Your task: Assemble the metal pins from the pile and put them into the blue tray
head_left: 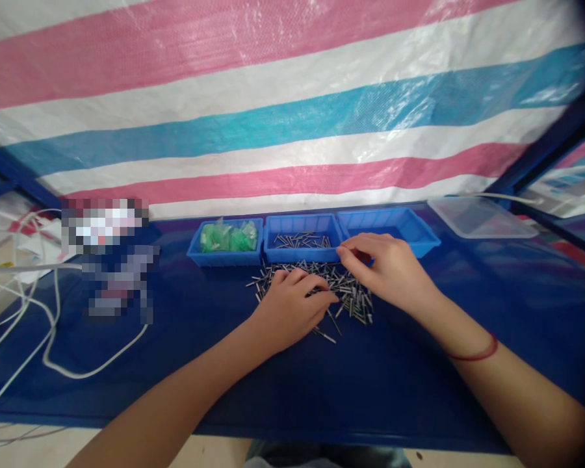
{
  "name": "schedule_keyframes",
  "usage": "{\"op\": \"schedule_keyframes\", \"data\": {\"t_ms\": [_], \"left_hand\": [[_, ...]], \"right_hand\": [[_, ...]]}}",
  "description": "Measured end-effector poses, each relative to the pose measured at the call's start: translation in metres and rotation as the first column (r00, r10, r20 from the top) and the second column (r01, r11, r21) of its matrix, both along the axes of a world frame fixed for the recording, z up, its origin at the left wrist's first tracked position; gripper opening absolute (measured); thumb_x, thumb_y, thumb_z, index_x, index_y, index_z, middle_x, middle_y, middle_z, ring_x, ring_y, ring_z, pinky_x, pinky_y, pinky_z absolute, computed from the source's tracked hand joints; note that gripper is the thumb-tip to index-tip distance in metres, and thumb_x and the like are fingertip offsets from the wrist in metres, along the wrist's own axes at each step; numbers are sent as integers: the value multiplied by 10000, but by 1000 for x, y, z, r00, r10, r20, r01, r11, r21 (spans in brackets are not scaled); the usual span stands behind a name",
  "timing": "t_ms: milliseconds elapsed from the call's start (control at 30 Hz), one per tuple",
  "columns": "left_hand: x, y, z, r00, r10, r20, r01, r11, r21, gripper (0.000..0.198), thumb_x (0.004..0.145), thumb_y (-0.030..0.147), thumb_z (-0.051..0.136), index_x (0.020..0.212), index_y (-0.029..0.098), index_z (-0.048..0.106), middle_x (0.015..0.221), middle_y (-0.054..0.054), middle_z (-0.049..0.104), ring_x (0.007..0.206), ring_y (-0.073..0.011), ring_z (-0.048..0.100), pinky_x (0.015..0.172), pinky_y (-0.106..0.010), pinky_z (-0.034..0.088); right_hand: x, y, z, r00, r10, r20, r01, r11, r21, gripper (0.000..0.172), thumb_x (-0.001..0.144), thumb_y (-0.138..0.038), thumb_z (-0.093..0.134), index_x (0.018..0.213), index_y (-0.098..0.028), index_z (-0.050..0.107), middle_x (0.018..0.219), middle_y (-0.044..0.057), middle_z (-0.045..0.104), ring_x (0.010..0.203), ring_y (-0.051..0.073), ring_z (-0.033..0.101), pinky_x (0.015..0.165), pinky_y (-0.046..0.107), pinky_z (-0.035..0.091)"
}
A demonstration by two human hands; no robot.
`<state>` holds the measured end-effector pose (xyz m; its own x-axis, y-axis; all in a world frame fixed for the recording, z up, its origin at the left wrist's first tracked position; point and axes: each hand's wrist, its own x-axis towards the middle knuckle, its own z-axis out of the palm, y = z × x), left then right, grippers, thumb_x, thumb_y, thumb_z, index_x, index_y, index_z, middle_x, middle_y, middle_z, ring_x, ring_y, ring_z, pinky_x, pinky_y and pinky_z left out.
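Note:
A loose heap of thin silver metal pins, which look like pop rivets, lies on the blue table. Over the heap's left part, my left hand rests palm down with loosely curved fingers and a small gap at the thumb; nothing shows in it. My right hand is closed in a pinch by the front right corner of the middle blue tray. Whatever its fingertips hold is too small to make out. Several similar pins lie inside that middle tray.
The left blue tray contains green-tinted plastic bags. Right of the middle one stands another blue tray, partly behind my right hand. A clear plastic lid lies at the back right. White cables run across the table's left side.

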<state>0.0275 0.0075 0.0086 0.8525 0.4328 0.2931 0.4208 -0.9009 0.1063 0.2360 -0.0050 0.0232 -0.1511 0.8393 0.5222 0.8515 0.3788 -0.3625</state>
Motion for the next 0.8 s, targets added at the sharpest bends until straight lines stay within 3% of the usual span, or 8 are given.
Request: {"op": "schedule_keyframes", "data": {"t_ms": [200, 400, 567, 800], "left_hand": [[15, -1, 2, 990, -119, -72, 125, 989, 79, 213, 968, 336, 475, 1056, 286, 662, 1008, -3, 642, 893, -161, 513, 742, -329, 311], [32, -3, -2, 981, -153, -120, 173, 968, 182, 181, 950, 189, 507, 925, 247, 676, 920, -11, 654, 922, -179, 507, 748, -370, 284], [35, 2, -4, 969, -218, -119, 243, 932, 268, 254, 958, 160, 461, 789, 200, 647, 831, -35, 634, 862, -184, 498, 738, -378, 287], [29, 9, -12, 957, -284, -64, 288, 897, 335, 279, 971, 126, 397, 856, 221, 632, 832, -15, 643, 858, -164, 528, 781, -367, 308]], "right_hand": [[0, 0, 0, 999, 36, 17, -35, 998, -59, 247, 919, -247, 466, 741, -193, 629, 713, 32, 680, 628, 161, 589, 635, 304, 403], [-1, 1, -6, 1000, -2, -10, 1, 998, -68, 237, 912, -269, 487, 752, -191, 644, 723, 33, 684, 627, 163, 593, 613, 303, 413], [-1, 1, -8, 1000, 10, -6, -10, 997, -75, 240, 915, -283, 486, 762, -194, 649, 755, 39, 693, 654, 171, 606, 631, 307, 426], [0, 0, -6, 1000, 11, 4, -11, 998, -67, 234, 918, -281, 485, 762, -196, 638, 766, 37, 698, 659, 172, 622, 637, 311, 426]]}}
